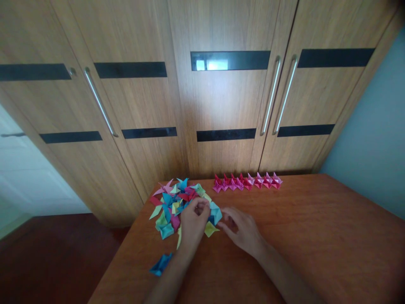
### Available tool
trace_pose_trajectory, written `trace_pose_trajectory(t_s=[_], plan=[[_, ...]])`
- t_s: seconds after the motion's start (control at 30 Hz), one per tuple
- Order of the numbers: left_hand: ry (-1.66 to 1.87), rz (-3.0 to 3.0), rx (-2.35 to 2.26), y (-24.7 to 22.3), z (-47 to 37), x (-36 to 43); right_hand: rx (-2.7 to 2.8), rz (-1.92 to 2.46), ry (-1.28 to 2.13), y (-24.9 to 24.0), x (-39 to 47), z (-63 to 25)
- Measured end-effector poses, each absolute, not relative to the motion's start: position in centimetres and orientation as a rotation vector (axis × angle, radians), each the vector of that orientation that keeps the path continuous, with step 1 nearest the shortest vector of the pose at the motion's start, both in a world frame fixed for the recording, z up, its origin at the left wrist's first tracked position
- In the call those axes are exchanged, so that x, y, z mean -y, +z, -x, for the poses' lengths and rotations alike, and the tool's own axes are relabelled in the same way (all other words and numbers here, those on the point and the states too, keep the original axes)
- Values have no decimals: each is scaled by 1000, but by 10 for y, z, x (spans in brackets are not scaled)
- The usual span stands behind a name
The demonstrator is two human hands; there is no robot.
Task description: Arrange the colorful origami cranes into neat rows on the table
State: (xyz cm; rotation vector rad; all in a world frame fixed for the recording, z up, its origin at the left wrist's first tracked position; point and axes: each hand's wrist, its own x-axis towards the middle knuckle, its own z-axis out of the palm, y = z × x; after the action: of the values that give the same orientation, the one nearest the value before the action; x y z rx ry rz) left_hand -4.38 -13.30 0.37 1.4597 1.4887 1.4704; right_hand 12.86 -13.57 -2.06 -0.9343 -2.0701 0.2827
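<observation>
One pale-blue folded paper (215, 213) between the left hand (194, 216), its grip unclear, and the right hand (243, 230), fingers parted, could crumple if pinched too hard.

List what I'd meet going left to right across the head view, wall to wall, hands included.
White door → lone blue folded paper → left hand → light-blue folded paper → right hand → pale blue wall.
</observation>
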Motion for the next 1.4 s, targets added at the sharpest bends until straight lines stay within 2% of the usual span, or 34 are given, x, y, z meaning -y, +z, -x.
trace_pose_trajectory(t_s=[0.1, 0.2, 0.33, 0.57, 0.83, 1.0, 1.17, 1.27, 1.4], plan=[[1407, -1471, -1491, -1, 43, 135, 2077, 880, 191, -17, 136, -131], [1334, -1519, -1469, -2, 42, 139, 2048, 865, 239, -17, 134, -133], [1199, -1728, -1426, 4, 40, 146, 1834, 948, 512, -22, 127, -132], [1035, -2098, -1339, 10, 42, 156, 1436, 957, 1277, -29, 113, -139], [995, -2136, -1097, 7, 42, 159, 1455, 842, 1511, -33, 112, -149], [976, -2133, -1053, 8, 37, 158, 1486, 871, 1485, -33, 108, -152], [958, -2288, -1246, 16, 24, 134, 1477, 1111, 1077, -51, 88, -166], [754, -2437, -1459, 21, 14, 109, 1541, 1242, 841, -65, 77, -175], [498, -2492, -1657, 18, 4, 77, 1635, 1303, 708, -71, 75, -178]])
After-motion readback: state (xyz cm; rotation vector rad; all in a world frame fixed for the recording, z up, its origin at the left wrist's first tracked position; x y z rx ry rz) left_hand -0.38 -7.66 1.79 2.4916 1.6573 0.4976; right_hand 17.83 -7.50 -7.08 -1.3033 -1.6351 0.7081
